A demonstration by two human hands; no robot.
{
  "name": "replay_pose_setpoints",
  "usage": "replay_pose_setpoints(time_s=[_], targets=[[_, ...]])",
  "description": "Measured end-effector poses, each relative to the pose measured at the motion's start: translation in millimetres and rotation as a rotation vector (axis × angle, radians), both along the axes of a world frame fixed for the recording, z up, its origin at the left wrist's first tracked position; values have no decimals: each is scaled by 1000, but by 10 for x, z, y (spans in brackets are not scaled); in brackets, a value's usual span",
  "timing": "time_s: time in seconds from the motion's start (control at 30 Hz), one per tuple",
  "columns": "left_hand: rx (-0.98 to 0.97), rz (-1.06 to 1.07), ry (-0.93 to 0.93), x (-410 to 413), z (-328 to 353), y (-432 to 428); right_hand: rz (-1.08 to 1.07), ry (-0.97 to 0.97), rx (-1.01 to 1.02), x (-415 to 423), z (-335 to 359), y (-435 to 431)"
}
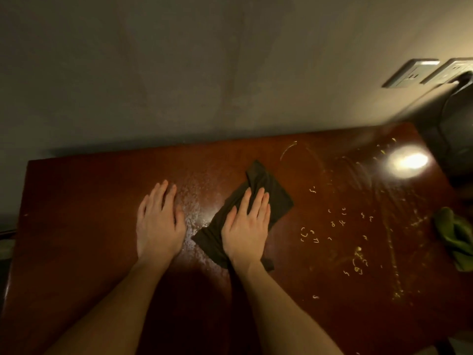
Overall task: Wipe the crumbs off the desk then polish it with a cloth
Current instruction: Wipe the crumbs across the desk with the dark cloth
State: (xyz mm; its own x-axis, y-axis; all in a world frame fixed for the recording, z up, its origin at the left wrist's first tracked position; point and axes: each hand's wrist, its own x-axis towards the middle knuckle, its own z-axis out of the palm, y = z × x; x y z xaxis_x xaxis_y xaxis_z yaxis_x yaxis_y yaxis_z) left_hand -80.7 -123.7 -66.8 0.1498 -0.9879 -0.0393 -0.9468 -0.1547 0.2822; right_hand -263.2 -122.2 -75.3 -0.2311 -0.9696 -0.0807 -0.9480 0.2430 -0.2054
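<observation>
Head view: the right hand (245, 226) lies flat, fingers straight, pressing a dark cloth (277, 190) onto the middle of the desk (76, 239). The left hand (160, 221), flat and holding nothing, rests on the desk at the cloth's 9 o'clock. Crumbs (332, 224) lie scattered at the cloth's 3 o'clock.

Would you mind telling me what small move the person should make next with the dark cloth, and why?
Probably slide the right hand, which presses flat on the dark cloth, rightward across the desk into the crumbs. They lie scattered to the cloth's right, unswept, while the left hand rests flat on bare wood, seemingly bracing.
</observation>
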Motion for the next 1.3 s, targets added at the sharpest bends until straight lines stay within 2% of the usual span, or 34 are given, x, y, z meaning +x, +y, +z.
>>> replay_pose_setpoints(time_s=[0.27,0.47,0.6,0.7,0.83,1.1,1.3], targets=[[71,51,-197,-270,92,-277,49,-72,-15,-230,21,-738],[-52,-293,8,-901,-61,-693,115,-74,-35,-559,-45,-1328],[-96,-258,54,-956,-169,-721,5,-63,-62,-547,-71,-1356],[-84,-257,99,-923,-142,-700,-43,-91,-85,-496,-44,-1020],[-81,-249,174,-927,-80,-687,178,-44,-75,-572,-30,-533],[-146,-237,228,-937,-131,-712,519,-8,-72,-847,-73,-1306],[-171,-210,384,-908,-51,-625,705,60,33,-452,-5,-941]])
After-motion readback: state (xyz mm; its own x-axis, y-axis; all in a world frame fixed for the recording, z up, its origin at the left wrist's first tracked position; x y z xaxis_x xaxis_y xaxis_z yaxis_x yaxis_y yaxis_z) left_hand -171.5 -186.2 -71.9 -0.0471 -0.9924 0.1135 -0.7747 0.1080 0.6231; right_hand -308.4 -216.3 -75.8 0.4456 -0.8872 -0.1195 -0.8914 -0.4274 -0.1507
